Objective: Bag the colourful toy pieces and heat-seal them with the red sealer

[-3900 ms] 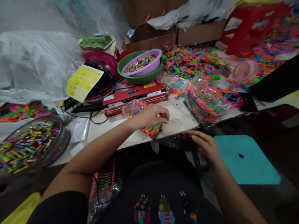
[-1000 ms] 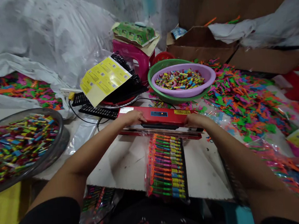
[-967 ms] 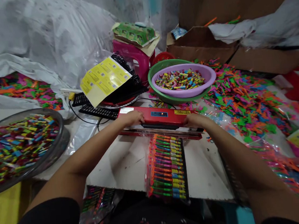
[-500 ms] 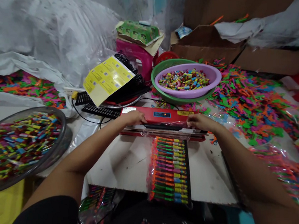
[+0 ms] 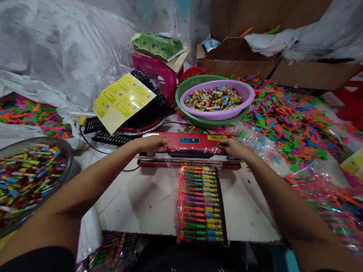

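A red sealing machine (image 5: 182, 146) with a small lit display stands across the middle of the white table. My left hand (image 5: 157, 144) rests at the left part of its lid, fingers curled at the lid's edge. At the right part, my right hand (image 5: 233, 147) has its fingers bent round the front edge of the lid. Below the machine lies a clear bag (image 5: 200, 206) with a row of colourful sticks on a black tray. The bag's upper end reaches the machine's front slot, and its lower end lies at the table's near edge.
Behind the machine are a purple basin (image 5: 247, 91) of small wrapped pieces in a green basket (image 5: 180, 85), and a yellow label sheet (image 5: 123, 101). A grey basin (image 5: 70, 156) stands at the left. Loose plastic pieces (image 5: 282, 123) and filled bags (image 5: 327, 208) lie at the right.
The whole view has shifted, so things appear further left. Both hands remain on the machine's lid, and the bag still lies in front of it.
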Tool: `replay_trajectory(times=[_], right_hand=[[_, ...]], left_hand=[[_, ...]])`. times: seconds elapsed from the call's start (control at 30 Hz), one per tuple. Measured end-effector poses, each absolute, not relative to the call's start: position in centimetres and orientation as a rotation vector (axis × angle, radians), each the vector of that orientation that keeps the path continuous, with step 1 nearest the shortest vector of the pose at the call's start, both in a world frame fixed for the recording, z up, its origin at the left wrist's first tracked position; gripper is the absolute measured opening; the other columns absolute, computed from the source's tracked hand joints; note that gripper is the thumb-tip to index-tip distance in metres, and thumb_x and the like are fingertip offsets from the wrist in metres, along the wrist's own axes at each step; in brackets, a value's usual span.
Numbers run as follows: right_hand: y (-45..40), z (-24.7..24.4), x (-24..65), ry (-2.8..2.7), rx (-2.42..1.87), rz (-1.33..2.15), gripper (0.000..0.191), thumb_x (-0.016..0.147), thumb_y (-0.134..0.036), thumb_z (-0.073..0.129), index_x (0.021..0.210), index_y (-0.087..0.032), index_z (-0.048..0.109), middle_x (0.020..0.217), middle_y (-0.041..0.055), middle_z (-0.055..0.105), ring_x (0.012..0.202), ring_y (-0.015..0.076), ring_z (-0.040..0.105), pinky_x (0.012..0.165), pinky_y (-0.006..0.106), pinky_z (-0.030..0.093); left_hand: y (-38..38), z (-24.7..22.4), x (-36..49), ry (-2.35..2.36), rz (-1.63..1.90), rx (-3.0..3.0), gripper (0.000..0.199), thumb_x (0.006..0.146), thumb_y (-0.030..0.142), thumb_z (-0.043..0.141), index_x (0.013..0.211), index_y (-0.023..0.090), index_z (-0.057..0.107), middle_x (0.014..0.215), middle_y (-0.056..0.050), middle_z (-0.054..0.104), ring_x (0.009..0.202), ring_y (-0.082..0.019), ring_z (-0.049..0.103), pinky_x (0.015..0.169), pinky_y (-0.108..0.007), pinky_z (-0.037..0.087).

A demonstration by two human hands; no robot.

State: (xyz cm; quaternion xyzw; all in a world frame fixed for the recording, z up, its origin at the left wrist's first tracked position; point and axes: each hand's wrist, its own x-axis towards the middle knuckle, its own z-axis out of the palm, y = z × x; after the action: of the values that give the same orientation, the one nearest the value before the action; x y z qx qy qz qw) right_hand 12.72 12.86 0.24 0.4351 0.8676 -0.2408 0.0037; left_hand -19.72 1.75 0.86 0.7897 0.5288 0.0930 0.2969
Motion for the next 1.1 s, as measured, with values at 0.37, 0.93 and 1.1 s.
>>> replay_trajectory(times=[0.37,0.93,1.1], right_hand=[[11.9,0.4,12.6,2.613,1.281,-1.004,0.018,0.077,-0.032,0.056,0.08,-0.016,0.063,0.078,0.0029,0.065,0.072,0.0147,0.057,0.063,0.022,0.04],[8.8,-6.8,11.8,3.196,1.971,-0.116,0.027,0.087,-0.025,0.034,0.099,-0.016,0.056,0.114,0.0134,0.052,0.11,0.0258,0.041,0.095,0.045,0.03],[8.7,-7.3,11.4,3.183,1.99,0.006,0.041,0.088,-0.024,0.03,0.124,-0.015,0.047,0.13,0.0136,0.043,0.125,0.0243,0.029,0.105,0.046,0.02]], left_hand=[[0.6,-1.0,-19.0,1.576,0.502,1.58,0.028,0.059,0.043,0.066,0.07,0.018,0.06,0.059,0.002,0.057,0.059,-0.012,0.05,0.056,-0.021,0.035],[-1.7,-5.5,-13.8,2.573,0.967,1.715,0.031,0.089,0.033,0.035,0.108,0.017,0.054,0.128,-0.014,0.045,0.121,-0.027,0.036,0.101,-0.045,0.025],[-1.4,-5.5,-12.7,2.691,0.796,1.723,0.047,0.089,0.035,0.036,0.133,0.02,0.039,0.142,-0.014,0.033,0.131,-0.031,0.025,0.106,-0.053,0.013]])
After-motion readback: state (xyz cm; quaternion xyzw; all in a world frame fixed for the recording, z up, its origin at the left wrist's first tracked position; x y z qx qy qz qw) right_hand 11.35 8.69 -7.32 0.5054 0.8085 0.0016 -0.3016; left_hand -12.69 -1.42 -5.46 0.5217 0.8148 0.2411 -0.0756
